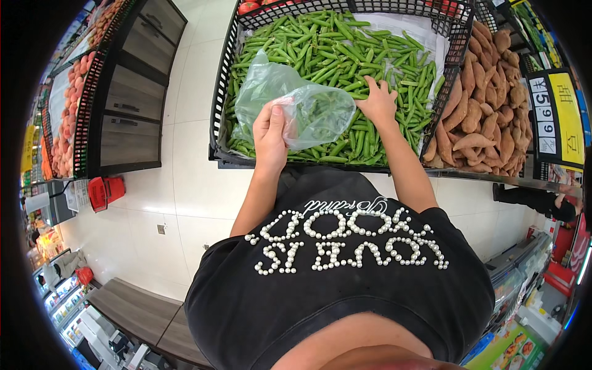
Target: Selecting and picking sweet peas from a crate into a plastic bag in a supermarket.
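Note:
My left hand (272, 135) grips a thin clear plastic produce bag (252, 97), thumb on top of the gathered film. The bag's mouth gapes toward the right, and some green pods show through its film; whether they are inside or beneath it I cannot tell. Just right of that mouth, my right hand (380, 104) reaches down onto a heap of green pea pods (319, 55), its fingers apart and its thumb close to the bag's rim. The pods lie on white paper (428, 34) in a black plastic crate (223, 69).
Sweet potatoes (481, 111) are piled right of the crate, beside a yellow price sign (568, 115) bearing writing. Tomatoes (248, 7) show behind it. At left stand peaches (74, 106) above wooden cabinets (134, 88), and a red shopping basket (106, 192) on the floor. A person (536, 201) is at far right.

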A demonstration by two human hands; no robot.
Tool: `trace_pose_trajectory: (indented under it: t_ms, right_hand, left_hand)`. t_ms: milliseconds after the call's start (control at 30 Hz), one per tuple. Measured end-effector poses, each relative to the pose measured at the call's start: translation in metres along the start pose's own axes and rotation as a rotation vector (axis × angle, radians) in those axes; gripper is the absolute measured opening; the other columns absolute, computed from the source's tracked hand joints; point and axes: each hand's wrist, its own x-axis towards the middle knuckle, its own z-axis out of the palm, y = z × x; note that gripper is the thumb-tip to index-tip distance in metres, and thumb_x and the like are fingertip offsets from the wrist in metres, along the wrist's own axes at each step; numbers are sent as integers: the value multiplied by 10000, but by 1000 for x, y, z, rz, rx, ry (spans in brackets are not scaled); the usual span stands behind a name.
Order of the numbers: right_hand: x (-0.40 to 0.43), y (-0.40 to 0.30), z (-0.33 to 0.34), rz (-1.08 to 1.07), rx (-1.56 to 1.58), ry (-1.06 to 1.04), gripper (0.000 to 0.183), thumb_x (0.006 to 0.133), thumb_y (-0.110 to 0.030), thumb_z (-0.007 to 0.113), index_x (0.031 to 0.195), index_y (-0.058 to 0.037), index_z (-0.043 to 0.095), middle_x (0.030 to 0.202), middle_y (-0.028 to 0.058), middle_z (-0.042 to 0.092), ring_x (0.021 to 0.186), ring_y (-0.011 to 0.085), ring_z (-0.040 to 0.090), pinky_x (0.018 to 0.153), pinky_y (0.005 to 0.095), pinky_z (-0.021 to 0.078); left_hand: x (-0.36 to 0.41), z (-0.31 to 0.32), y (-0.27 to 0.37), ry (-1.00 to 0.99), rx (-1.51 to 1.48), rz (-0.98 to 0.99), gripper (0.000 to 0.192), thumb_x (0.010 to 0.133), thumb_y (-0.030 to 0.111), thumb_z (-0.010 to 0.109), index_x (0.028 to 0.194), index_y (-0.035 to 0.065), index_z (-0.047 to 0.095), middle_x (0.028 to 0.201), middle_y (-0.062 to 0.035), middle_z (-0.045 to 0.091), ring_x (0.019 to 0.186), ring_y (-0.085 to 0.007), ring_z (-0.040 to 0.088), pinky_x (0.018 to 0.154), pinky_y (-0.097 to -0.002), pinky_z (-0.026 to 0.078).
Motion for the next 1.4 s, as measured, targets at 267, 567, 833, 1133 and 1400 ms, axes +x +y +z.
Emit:
trace_pose_trajectory:
  t_ms: [267, 567, 833, 1133, 1400]
  right_hand:
    - [-9, -2, -10, 66, -85, 15, 764, 750, -367, 752, 1406, -318, 364, 1460, 126, 322, 1272, 434, 340, 913, 523, 473]
    - [12, 8, -5, -23, -75, -54, 741, 759, -290, 754, 1396, -346, 378, 1411, 133, 373, 1223, 472, 381, 932, 522, 480]
    - [7, 44, -1, -162, 41, 116, 564, 745, -150, 741, 1265, -220, 535, 1354, 100, 455, 1159, 439, 450, 922, 514, 470]
    - [-10, 44, -65, -52, 1072, -9, 413, 827, -87, 686, 1209, -44, 537, 947, 72, 610, 783, 109, 569, 553, 265, 461]
    - [-62, 24, -100, -59, 1439, -324, 343, 814, -19, 630, 1140, -54, 529, 1093, 62, 602, 858, 117, 582, 495, 238, 458]
  left_hand:
    - [-5, -10, 5, -53, 32, -7, 274, 1017, 249, 440, 1082, 24, 581, 696, 55, 458, 572, -34, 395, 502, -204, 334]
    - [-10, -10, 6, -43, 51, -24, 275, 1021, 249, 427, 1061, 22, 577, 689, 56, 449, 568, -29, 385, 499, -201, 330]
    - [-7, -14, 10, -40, 3, -3, 287, 1009, 242, 468, 1090, 9, 615, 668, 62, 475, 533, -14, 363, 469, -191, 271]
    - [-2, 0, 16, -180, 92, -35, 315, 1013, 267, 457, 1160, 32, 606, 602, 70, 401, 495, -17, 331, 448, -190, 250]
    - [3, 22, 12, -247, 129, -118, 342, 1013, 272, 454, 1240, 41, 563, 602, 72, 384, 497, -17, 334, 451, -183, 262]
